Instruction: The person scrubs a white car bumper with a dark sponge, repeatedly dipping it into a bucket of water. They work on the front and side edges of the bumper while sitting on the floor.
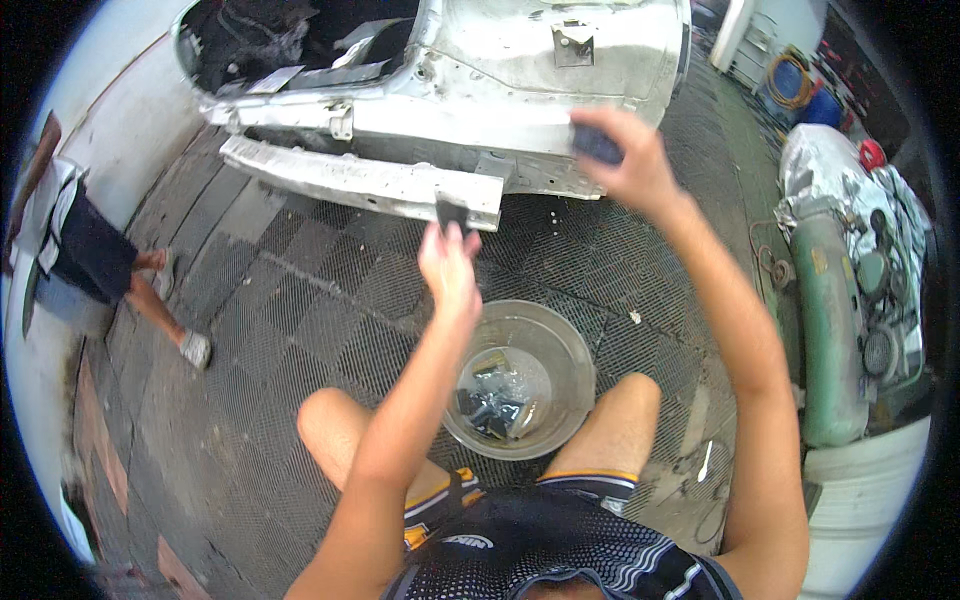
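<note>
My left hand [450, 268] pinches a small dark, flat piece [453, 211], which looks like sandpaper. It rests against the right end of a long white metal beam [350, 180]. My right hand [642, 165], smeared by motion, is closed around a dark block [597, 146]. That hand is by the lower edge of a white, stripped car body shell [500, 60]. Between my knees stands a round grey basin [578, 350] of water, with several dark and yellowish pieces [492, 410] lying in it.
At the left, another person [100, 240] in dark shorts stands by the wall. A green gas tank [832, 330] and silver-covered equipment [820, 165] stand at the right. Dark ribbed mats [290, 330] cover the floor; a white spoon-shaped thing [706, 461] lies there.
</note>
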`<state>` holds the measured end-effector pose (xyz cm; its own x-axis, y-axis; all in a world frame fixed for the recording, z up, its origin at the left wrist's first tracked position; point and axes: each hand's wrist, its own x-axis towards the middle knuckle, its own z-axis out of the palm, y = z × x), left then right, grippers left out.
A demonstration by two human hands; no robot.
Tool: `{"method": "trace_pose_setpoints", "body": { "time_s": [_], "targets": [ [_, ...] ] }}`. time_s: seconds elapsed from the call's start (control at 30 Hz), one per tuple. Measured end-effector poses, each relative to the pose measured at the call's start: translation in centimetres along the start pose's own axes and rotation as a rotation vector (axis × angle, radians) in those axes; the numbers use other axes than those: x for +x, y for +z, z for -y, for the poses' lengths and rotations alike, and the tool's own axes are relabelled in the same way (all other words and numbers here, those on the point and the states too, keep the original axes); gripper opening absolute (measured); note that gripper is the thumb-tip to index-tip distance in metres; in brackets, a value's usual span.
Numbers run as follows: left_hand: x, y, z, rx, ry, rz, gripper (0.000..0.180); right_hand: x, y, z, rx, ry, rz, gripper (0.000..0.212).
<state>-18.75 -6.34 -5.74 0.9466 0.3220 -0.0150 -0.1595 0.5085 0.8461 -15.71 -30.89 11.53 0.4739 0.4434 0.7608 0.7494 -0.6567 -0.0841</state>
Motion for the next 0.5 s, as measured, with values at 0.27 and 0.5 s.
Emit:
{"method": "trace_pose_setpoints", "body": {
  "time_s": [0.27, 0.5],
  "targets": [
    [14.5, 14.5, -9.3, 0.743, 1.349, -0.527, 0.056, 11.8, -5.6, -7.6, -0.057, -0.222, -0.211, 0.04],
    [8.6, 8.1, -3.5, 0.183, 0.507, -0.198, 0.031, 11.3, -3.0, -12.8, 0.1, -0.126, -0.303, 0.034]
  ]
}}
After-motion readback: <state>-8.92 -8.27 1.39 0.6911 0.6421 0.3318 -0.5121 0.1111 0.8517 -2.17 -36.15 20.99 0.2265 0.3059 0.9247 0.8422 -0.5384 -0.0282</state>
